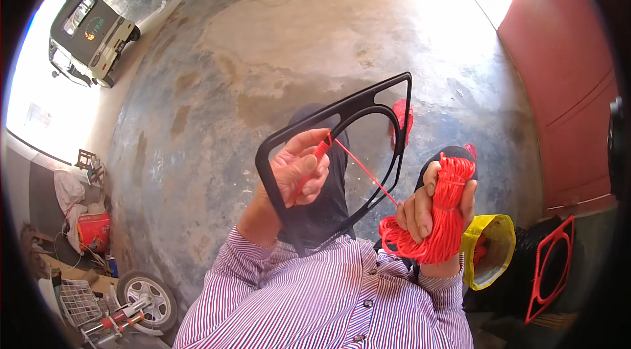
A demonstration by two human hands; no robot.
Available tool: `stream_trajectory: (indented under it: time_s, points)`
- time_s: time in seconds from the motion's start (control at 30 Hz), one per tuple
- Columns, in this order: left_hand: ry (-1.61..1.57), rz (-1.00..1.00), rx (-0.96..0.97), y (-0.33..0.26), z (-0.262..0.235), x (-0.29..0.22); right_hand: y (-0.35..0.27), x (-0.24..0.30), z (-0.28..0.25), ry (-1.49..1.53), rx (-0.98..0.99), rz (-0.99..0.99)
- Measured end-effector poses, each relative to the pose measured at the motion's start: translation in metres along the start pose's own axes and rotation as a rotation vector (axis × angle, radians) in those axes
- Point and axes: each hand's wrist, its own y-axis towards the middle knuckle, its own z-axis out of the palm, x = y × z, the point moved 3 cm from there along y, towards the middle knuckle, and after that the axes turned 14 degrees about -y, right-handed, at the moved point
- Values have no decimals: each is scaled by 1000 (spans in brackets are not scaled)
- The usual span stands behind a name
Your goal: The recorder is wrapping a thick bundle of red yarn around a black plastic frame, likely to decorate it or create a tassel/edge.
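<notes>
My left hand [297, 175] pinches red cord against the near left edge of a black frame [368, 109] held over my lap. Right of the frame, my right hand [435, 208] is closed around a red cord bundle [439, 224], a taut strand crossing the frame's opening. Beyond the frame's far edge lies bare concrete floor [276, 40].

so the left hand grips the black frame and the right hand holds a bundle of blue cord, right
Not quite: the cord is red, not blue. The head view shows the left hand gripping the black frame while the right hand holds a bundle of red cord, one strand running across to the left hand.
</notes>
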Motion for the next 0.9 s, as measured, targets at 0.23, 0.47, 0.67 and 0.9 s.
stream_trajectory:
  time_s: [0.23,0.47,0.67,0.9]
  points:
    - [-26,-7,-16,-3,-6,-6,-5,-3,-3,-405,-234,184]
    - [37,-46,27,4,7,1,6,-36,-15,-780,-141,465]
    - [14,-18,26,5,3,1,2,-25,-3,-619,-171,402]
    - [81,-64,-87,6,-2,4,-4,-26,-20,-518,-267,392]
